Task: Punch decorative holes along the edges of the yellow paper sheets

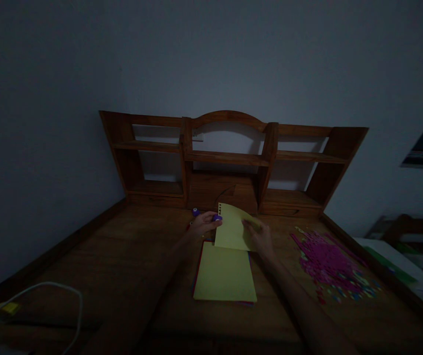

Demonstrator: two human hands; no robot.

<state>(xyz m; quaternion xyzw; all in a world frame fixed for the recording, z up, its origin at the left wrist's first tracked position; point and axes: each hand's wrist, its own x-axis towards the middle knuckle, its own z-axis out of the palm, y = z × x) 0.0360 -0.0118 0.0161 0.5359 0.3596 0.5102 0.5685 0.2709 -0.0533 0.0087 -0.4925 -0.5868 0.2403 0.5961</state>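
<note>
My left hand (203, 225) is closed around a small purple craft punch (217, 217), at the left edge of a yellow paper sheet (232, 228). A row of small dark punched shapes runs along that edge above the punch. On the sheet's right side, my right hand (263, 240) grips it, and the paper bends upward there. Below the raised sheet lies a stack of coloured paper (224, 276) with yellow on top and red and blue edges showing. Just behind my left hand sits another small purple punch-like object (195, 212); something red beside it is mostly hidden.
A heap of pink strips and small multicoloured pieces (326, 256) lies on the desk's right. A wooden shelf unit (229, 158) stands along the back. At the front left are a white cable (80, 305) and a yellow object (11, 309). The room is dim.
</note>
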